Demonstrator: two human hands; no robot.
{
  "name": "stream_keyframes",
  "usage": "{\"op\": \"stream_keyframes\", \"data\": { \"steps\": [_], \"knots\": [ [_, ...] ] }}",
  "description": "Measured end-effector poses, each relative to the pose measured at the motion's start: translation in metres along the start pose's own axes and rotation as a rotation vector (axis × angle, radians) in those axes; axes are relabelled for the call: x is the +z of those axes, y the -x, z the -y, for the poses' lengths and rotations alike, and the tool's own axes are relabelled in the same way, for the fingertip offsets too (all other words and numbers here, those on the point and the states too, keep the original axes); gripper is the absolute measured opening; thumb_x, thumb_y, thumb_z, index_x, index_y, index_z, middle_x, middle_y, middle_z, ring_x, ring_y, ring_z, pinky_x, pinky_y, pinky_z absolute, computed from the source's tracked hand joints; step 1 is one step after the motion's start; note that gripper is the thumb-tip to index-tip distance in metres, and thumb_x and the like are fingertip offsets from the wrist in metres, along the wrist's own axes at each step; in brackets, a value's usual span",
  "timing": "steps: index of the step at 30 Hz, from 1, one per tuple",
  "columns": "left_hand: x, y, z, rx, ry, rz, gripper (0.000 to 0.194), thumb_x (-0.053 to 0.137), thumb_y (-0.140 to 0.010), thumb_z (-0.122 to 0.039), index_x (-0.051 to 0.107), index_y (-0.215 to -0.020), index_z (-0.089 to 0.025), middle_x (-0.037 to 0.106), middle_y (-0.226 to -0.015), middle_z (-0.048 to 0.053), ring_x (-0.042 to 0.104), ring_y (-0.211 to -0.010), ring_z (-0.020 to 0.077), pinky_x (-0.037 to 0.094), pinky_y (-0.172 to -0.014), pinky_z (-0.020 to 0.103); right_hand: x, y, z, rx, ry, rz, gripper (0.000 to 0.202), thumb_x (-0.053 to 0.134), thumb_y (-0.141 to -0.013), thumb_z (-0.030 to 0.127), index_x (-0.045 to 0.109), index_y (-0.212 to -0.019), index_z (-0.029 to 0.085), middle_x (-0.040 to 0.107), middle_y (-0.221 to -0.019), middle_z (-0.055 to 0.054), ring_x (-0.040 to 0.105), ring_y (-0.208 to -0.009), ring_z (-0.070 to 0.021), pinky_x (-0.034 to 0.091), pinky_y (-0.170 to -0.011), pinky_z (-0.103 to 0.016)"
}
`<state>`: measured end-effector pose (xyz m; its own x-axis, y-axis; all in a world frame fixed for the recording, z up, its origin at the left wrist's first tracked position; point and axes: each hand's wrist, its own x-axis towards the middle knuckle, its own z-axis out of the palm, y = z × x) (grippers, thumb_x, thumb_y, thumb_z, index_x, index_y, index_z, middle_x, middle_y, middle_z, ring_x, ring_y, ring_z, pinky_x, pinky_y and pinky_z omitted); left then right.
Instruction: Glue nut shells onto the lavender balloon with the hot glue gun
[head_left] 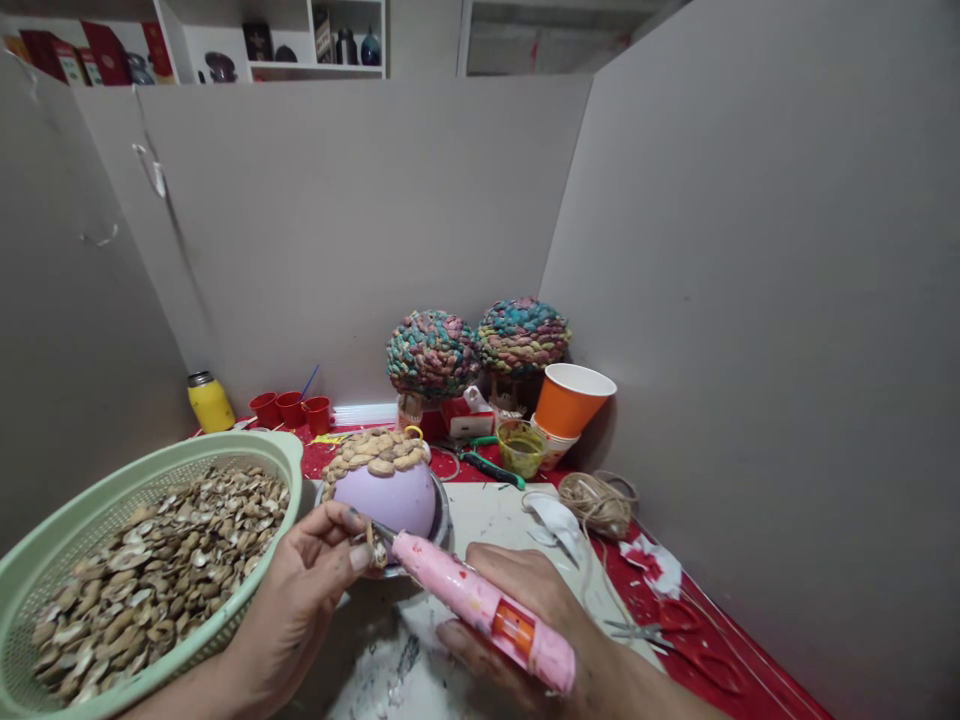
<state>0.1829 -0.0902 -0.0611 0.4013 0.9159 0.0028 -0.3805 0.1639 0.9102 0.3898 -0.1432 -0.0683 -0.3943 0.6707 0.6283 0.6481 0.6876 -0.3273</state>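
Observation:
My left hand [315, 570] pinches a peanut shell [377, 545] between thumb and fingertips, its hollow side partly in sight. In my right hand [525, 590] is a pink glue gun [457, 580], held with its nozzle tip against or very near the shell; I cannot tell whether they touch. Just behind them a lilac ball [386, 498] rests in a metal bowl [442, 520]. Peanut shells [379, 452] cover the top of the ball, and its lower part is bare.
A green colander [289, 450] full of peanut shells stands left. Behind are red cups [291, 408], two coloured shell-covered domes [433, 352], pliers [491, 468] and orange paper cups [570, 400]. Twine [600, 503] and red-handled scissors [705, 660] lie right. Grey panels [337, 220] surround the table.

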Motion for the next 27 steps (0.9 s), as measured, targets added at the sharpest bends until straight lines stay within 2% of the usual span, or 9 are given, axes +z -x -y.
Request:
{"op": "stream_keyframes", "data": {
  "steps": [11, 19, 27],
  "knots": [
    [-0.003, -0.0013, 0.0019, 0.007, 0.007, 0.006, 0.015, 0.075, -0.074, -0.02, 0.063, -0.084, -0.018, 0.064, -0.083, 0.002, 0.058, -0.078, 0.0148, 0.048, -0.074, 0.027, 0.0005, 0.0024, -0.0005, 0.023, -0.004, -0.006, 0.038, 0.039, -0.099, 0.042, 0.041, -0.069, 0.02, 0.043, -0.06, 0.004, 0.038, -0.05, -0.0103, 0.03, -0.049, -0.025],
    [-0.0032, -0.0006, 0.0006, 0.017, -0.009, -0.004, 0.013, 0.073, -0.076, -0.019, 0.063, -0.085, -0.018, 0.063, -0.083, 0.001, 0.057, -0.076, 0.0132, 0.047, -0.074, 0.025, -0.0009, 0.0, 0.0016, 0.004, 0.012, -0.014, 0.041, 0.034, -0.101, 0.042, 0.04, -0.067, 0.02, 0.041, -0.058, 0.004, 0.035, -0.048, -0.0094, 0.029, -0.047, -0.025],
    [-0.0019, -0.0011, -0.0004, 0.024, 0.023, -0.035, 0.019, 0.075, -0.073, -0.018, 0.062, -0.087, -0.018, 0.065, -0.085, 0.003, 0.06, -0.08, 0.0155, 0.048, -0.076, 0.027, -0.0011, -0.0026, 0.0027, -0.017, 0.065, -0.013, 0.045, 0.032, -0.101, 0.044, 0.042, -0.064, 0.019, 0.043, -0.056, 0.004, 0.037, -0.047, -0.009, 0.03, -0.046, -0.024]
  ]
}}
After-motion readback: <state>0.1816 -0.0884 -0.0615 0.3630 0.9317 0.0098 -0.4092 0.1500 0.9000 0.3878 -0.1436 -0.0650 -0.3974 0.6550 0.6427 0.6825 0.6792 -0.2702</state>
